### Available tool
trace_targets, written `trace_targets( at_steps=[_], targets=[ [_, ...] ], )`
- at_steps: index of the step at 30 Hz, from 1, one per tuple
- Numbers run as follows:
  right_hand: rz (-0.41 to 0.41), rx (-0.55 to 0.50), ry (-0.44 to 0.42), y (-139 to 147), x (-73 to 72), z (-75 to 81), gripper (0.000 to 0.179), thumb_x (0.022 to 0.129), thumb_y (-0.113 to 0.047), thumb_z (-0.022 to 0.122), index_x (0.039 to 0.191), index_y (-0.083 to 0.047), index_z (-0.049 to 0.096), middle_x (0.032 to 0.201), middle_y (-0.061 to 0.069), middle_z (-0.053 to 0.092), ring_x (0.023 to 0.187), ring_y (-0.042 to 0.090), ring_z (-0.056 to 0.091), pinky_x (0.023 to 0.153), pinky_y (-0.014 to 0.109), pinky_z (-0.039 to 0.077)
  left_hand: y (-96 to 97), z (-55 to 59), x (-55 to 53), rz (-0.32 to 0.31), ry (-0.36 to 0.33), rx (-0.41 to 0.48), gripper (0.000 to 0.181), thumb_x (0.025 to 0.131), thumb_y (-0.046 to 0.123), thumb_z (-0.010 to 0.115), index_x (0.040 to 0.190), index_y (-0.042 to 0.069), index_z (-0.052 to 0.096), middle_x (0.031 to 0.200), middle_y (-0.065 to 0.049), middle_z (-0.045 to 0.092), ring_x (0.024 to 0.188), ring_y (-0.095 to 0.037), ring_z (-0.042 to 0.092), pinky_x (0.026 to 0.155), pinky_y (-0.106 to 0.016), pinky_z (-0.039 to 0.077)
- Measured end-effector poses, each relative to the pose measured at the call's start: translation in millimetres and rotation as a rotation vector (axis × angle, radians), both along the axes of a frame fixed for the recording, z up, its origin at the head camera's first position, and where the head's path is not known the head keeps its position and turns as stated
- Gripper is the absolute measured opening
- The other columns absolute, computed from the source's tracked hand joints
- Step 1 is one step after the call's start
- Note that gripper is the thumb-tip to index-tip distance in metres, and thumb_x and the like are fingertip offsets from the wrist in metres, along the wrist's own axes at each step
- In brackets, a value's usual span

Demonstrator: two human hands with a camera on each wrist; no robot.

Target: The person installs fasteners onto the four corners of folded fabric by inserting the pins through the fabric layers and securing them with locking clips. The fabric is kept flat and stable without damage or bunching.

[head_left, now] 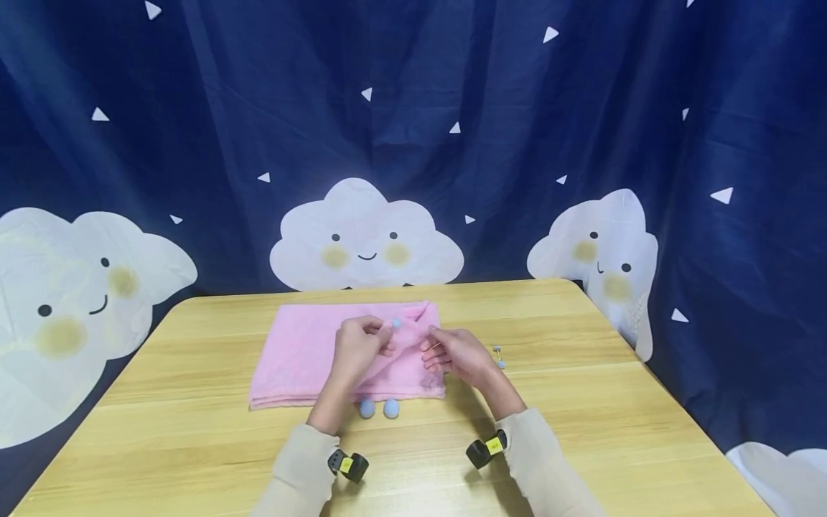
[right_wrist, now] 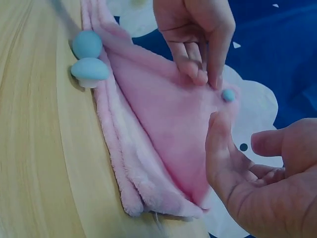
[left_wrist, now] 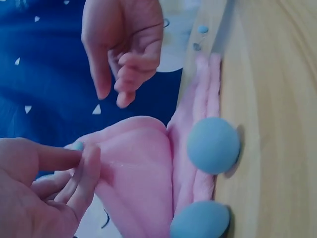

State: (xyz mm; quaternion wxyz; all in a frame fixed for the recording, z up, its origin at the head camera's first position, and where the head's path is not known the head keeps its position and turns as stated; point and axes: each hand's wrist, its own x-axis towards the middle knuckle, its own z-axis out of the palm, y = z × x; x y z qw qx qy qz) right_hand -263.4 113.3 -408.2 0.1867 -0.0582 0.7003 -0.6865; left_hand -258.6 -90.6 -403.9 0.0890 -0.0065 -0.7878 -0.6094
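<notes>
A folded pink plush cloth (head_left: 304,337) lies on the table, its near right part lifted. My left hand (head_left: 357,350) pinches that raised fold between thumb and fingers. Close by its fingertips, a small light-blue round knob (right_wrist: 228,94) sits against the cloth. My right hand (head_left: 461,354) hovers over the right side of the cloth. Its thumb and fingers stand apart in the right wrist view, with nothing seen between them. Two light-blue rounded caps (head_left: 367,408) stand at the near edge of the cloth; one shows a short white stem beneath its cap (right_wrist: 90,68).
Right of the cloth lies a small thin piece with light-blue ends (head_left: 500,357). The wooden table (head_left: 161,438) reaches back to a dark blue curtain (head_left: 413,143) printed with white clouds. A black camera is strapped to each wrist.
</notes>
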Motion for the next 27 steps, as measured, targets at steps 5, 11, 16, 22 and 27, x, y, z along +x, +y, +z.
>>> trace_targets(
  at_steps=[5,11,16,22,27],
  targets=[
    [-0.002,0.007,0.002,0,-1.6,-1.9,0.044,0.11,-0.024,0.041,0.104,0.013,0.063,0.073,0.003,0.065,0.064,0.011,0.064,0.063,0.022,0.057,-15.4,-1.3,-5.7,0.075,-0.02,0.189,0.016,0.092,0.001,0.068,0.106,-0.007,0.072,0.095,-0.024,0.075,0.071,-0.022,0.076,0.068,-0.032,0.062],
    [-0.004,0.013,0.004,0,-1.2,-1.0,0.04,0.108,-0.022,0.043,0.103,0.012,0.064,0.074,0.003,0.066,0.065,0.011,0.064,0.063,0.022,0.056,-28.2,-4.2,-10.9,0.158,-0.066,0.305,0.022,0.094,0.005,0.066,0.115,-0.004,0.07,0.1,-0.02,0.077,0.075,-0.023,0.076,0.076,-0.032,0.062],
    [-0.004,0.017,0.007,1,-0.4,-0.2,0.039,0.108,-0.021,0.045,0.104,0.013,0.064,0.075,0.004,0.066,0.065,0.011,0.065,0.064,0.022,0.057,-35.4,-5.0,-12.4,0.173,-0.108,0.282,0.031,0.099,0.009,0.061,0.128,-0.002,0.064,0.109,-0.021,0.075,0.091,-0.028,0.076,0.09,-0.031,0.058],
    [-0.003,0.01,0.004,1,-0.8,-0.5,0.037,0.107,-0.019,0.045,0.104,0.013,0.063,0.074,0.004,0.066,0.065,0.011,0.064,0.063,0.022,0.056,-39.2,-4.8,-12.5,0.117,-0.208,0.263,0.064,0.1,0.013,0.058,0.158,0.008,0.03,0.147,-0.027,0.051,0.113,-0.033,0.066,0.096,-0.037,0.057],
    [-0.002,0.007,0.007,1,-1.0,-0.7,0.035,0.107,-0.017,0.045,0.104,0.014,0.063,0.074,0.004,0.066,0.065,0.011,0.064,0.063,0.021,0.056,-38.0,-2.0,-10.0,0.109,-0.218,0.214,0.083,0.101,0.016,0.058,0.164,0.018,0.005,0.162,-0.023,0.033,0.129,-0.036,0.057,0.094,-0.042,0.057]
  ],
)
